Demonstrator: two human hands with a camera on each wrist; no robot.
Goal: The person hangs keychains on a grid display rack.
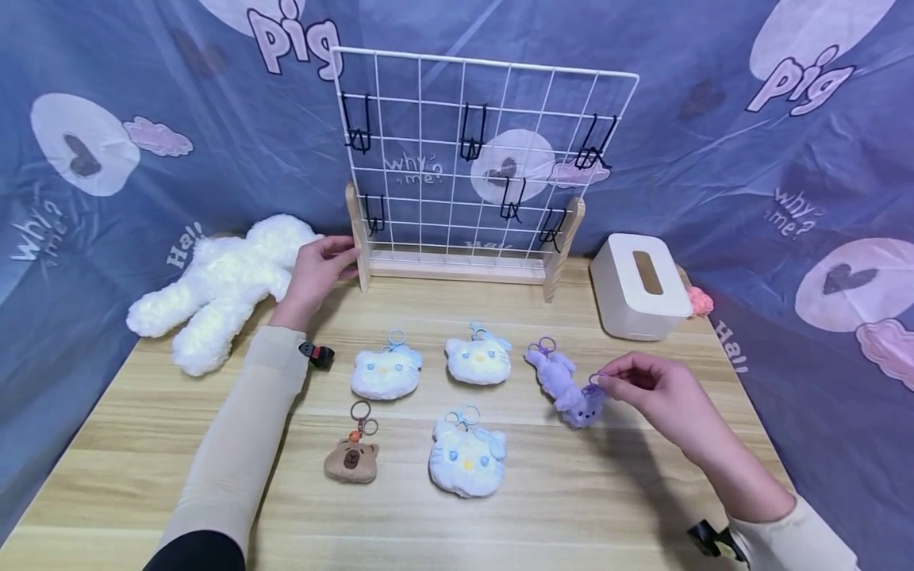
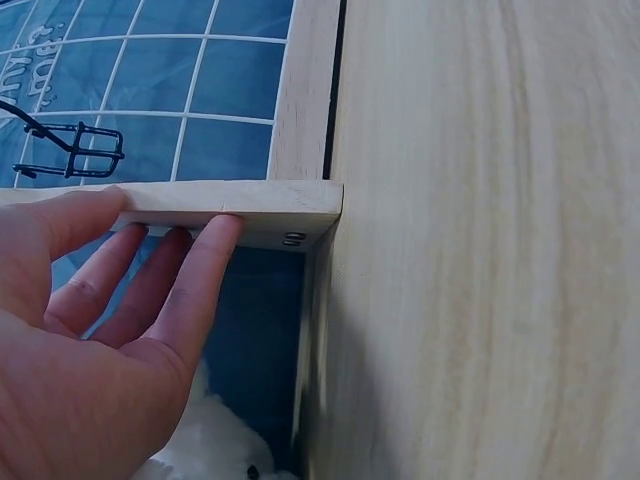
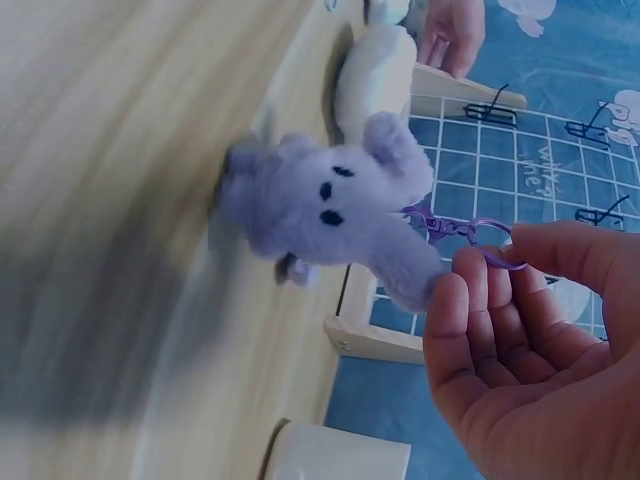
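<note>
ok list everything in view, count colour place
plush toy: one, white, table's left rear
rack: one, white grid, wood stand, table's rear
hooks: six, black, on grid
cat keychains: three, white and blue, centre
animal keychain: one, brown, left of nearest cat
plush keychain: at least one, purple, right of cats
slotted box: one, white, right rear
fluffy thing: one, coral, behind the box
table: one, pale wood, below
printed cloth: count unclear, blue, around
sleeves: two, cream, forearms
arm band: one, black, left arm
wrist devices: two, mostly black, wrists
left hand: one, gripping rack's left post
right hand: one, pinching plush keychain's ring
</note>
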